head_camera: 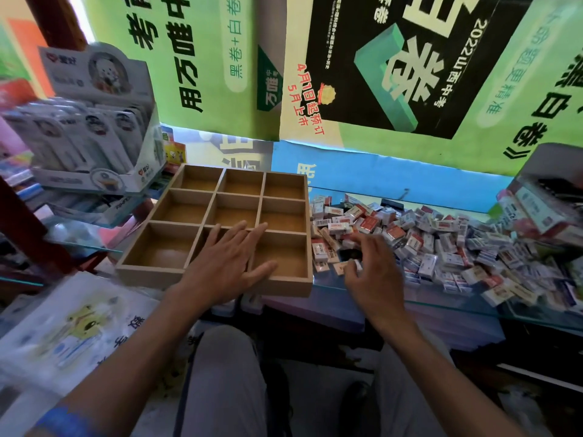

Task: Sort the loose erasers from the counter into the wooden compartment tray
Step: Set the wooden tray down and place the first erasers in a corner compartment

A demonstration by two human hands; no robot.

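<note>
A wooden compartment tray (148, 272) with a three-by-three grid of bare cells lies on the glass counter, left of centre. My left hand (227, 263) lies flat with spread fingers over the tray's near middle cell. To the right of the tray, a big heap of loose erasers (441, 244) in red, white and blue wrappers covers the counter. My right hand (373, 272) hovers over the heap's near left edge, fingers curled, thumb and fingertips touching a small white eraser (358, 264). Whether it is lifted I cannot tell.
A cardboard display box of packaged stationery (91, 146) stands at the left, just behind the tray. The glass counter edge (473, 305) runs along the front. Green posters (378, 74) cover the wall behind. Papers with a cartoon print (72, 329) lie at lower left. My knees are below.
</note>
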